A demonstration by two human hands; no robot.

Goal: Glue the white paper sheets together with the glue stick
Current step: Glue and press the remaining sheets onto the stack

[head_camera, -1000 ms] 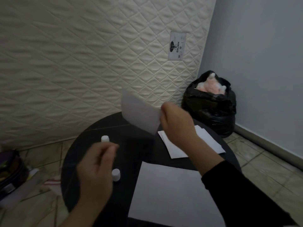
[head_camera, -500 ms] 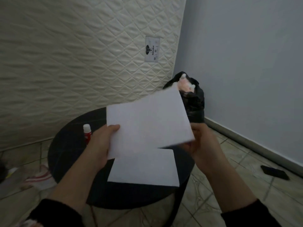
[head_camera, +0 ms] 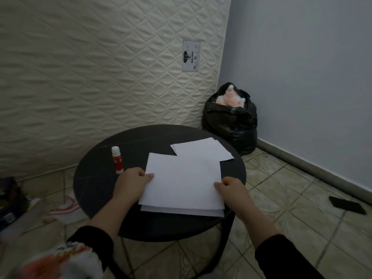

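Your left hand [head_camera: 133,183] pinches the left edge of the top white sheet [head_camera: 182,183], thumb lying on the paper and the other fingers [head_camera: 141,174] curled at its margin. Your right hand [head_camera: 231,188] pinches the right edge the same way, thumb tip on top, the remaining fingers folded under and out of sight. That sheet lies on a second sheet [head_camera: 181,212], whose near edge shows just below it as a thin strip; whether the two touch all over you cannot tell. Both rest on the round dark worktop [head_camera: 94,178]. Farther back, more white paper [head_camera: 203,151] lies flat, its near part covered by the top sheet. The glue stick [head_camera: 117,160] stands upright with its white cap on, just left of your left hand and apart from it. On the floor, a black bag [head_camera: 231,125] sits beside the mattress [head_camera: 100,67]. A dark flat object [head_camera: 347,205] lies at right, too dim to identify.
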